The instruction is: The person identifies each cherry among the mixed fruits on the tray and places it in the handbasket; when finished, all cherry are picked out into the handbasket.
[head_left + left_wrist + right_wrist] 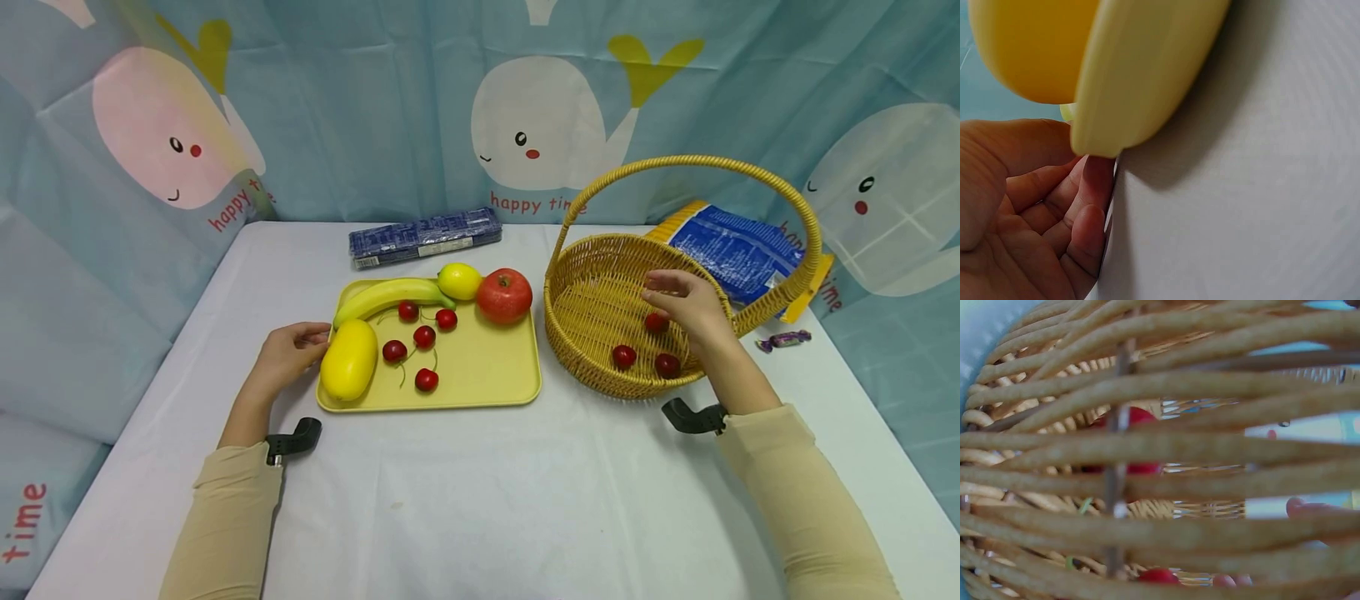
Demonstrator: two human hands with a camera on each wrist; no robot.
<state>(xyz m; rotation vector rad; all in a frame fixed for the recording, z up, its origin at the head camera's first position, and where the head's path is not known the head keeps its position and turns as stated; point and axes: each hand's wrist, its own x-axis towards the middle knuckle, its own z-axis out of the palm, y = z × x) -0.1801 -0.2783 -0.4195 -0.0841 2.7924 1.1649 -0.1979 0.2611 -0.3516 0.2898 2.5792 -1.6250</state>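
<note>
My left hand (pixel 288 358) holds the left rim of the yellow tray (pixel 487 392); in the left wrist view the thumb is against the rim and fingers (pixel 1094 178) are under it. On the tray lie a mango-like yellow fruit (pixel 349 360), a banana (pixel 393 296), a lemon (pixel 459 282), a red apple (pixel 504 296) and several cherries (pixel 424 337). Over the wicker basket (pixel 592 292) hovers my right hand (pixel 686 308), fingers loosely extended with nothing visible between them. Three cherries (pixel 624 357) rest inside the basket. Its weave (pixel 1210 450) covers most of the right wrist view.
A tall arched handle (pixel 682 160) rises over the basket. Behind it lies a blue and yellow bag (pixel 735 250), with a purple wrapped candy (pixel 783 340) to the right. A dark blue package (pixel 425 236) sits behind the tray. A patterned curtain (pixel 375 100) hangs at the back.
</note>
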